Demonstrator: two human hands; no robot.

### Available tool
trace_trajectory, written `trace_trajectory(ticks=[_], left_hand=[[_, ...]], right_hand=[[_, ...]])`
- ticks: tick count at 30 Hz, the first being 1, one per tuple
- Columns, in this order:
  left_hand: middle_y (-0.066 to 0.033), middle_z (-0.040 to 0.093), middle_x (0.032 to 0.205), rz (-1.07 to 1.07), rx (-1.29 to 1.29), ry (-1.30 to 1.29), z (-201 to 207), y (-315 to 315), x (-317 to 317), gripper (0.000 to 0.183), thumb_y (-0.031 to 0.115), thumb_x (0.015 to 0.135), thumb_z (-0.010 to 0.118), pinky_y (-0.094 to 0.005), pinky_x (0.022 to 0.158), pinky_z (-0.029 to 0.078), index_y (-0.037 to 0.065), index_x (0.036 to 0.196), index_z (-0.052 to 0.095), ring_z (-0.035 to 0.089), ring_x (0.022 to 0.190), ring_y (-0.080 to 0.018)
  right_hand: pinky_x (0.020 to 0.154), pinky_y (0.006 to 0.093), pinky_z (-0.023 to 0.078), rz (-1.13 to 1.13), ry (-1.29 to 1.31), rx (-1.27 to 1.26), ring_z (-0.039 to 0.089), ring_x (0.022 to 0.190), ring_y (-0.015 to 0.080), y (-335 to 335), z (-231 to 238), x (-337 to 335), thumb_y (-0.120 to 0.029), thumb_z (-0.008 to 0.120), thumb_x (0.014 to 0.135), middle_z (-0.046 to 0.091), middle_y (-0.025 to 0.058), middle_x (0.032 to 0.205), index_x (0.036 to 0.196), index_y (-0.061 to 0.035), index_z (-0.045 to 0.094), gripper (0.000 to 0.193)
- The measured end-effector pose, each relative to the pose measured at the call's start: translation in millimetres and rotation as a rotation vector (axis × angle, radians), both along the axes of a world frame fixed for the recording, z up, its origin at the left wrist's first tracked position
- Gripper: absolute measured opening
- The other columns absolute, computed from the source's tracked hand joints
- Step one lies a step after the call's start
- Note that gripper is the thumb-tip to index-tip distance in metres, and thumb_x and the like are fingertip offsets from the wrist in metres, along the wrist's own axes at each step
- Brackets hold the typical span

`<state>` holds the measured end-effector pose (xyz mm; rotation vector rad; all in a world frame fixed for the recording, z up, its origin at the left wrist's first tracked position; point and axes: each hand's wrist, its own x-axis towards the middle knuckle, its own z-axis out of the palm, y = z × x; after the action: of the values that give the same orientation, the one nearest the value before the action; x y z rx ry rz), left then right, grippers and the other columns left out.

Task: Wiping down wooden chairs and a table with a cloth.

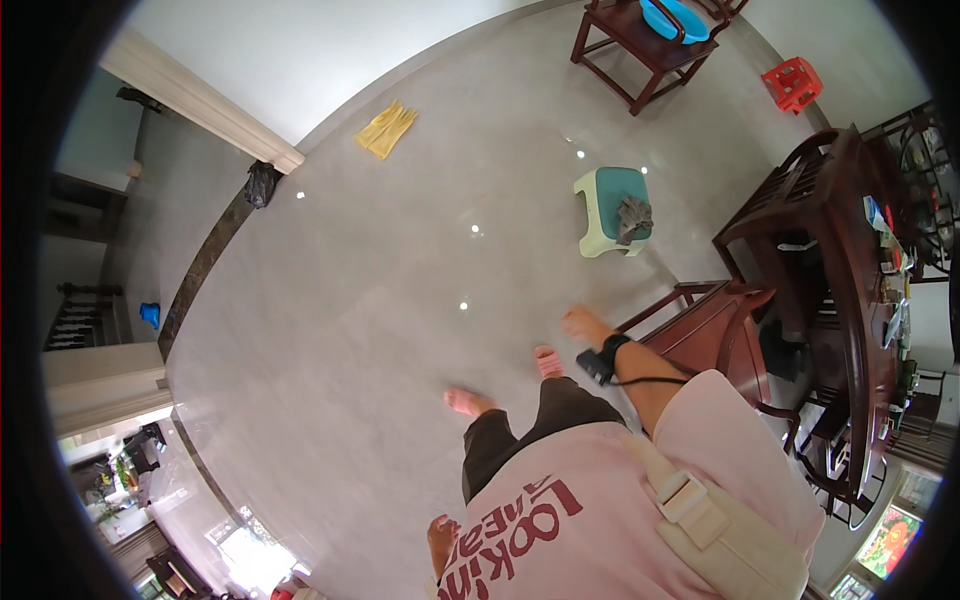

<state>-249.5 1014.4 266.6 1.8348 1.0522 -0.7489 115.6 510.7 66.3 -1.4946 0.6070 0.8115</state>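
Observation:
My right hand hangs out over the floor, its fingers loosely bent, with nothing seen in it. A black device is strapped to that wrist, and a cable runs back up the arm. Nearest to this hand are a dark red wooden chair and, farther ahead, a green and cream step stool with a crumpled grey cloth on it. My left hand is low beside my pink shirt, partly hidden by it; its fingers are loosely curled and no object shows in them.
Yellow rubber gloves lie on the grey tiled floor. A black bag sits by the wall corner. Ahead stands a wooden chair holding a blue basin, near a red stool. A cluttered dark table occupies the right.

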Motion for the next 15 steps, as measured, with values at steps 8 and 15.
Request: trace_trajectory(ticks=[8,15], left_hand=[[-0.0085,0.063,0.074,-0.241,0.008,-0.001,-122,118,-12,0.028,0.008,0.083,0.052,-0.0271,0.059,0.051,-0.003,0.108,0.058,0.063,0.068,-0.0156],[-0.0110,0.065,0.074,0.148,-0.055,-0.225,-85,223,146,0.026,0.011,0.082,0.053,-0.0312,0.060,0.052,-0.003,0.102,0.061,0.064,0.065,-0.0178]], right_hand=[[0.057,0.0438,0.048,0.956,-0.494,-0.223,0.062,0.059,0.0300,162,53,32,-0.025,0.055,0.072,0.063,0.0163,0.065,0.069,-0.0054,0.065,0.022],[0.055,0.0365,0.051,0.928,-0.259,-0.656,0.063,0.057,0.0244,226,101,167,-0.019,0.052,0.076,0.063,0.0134,0.062,0.067,-0.0032,0.064,0.021]])
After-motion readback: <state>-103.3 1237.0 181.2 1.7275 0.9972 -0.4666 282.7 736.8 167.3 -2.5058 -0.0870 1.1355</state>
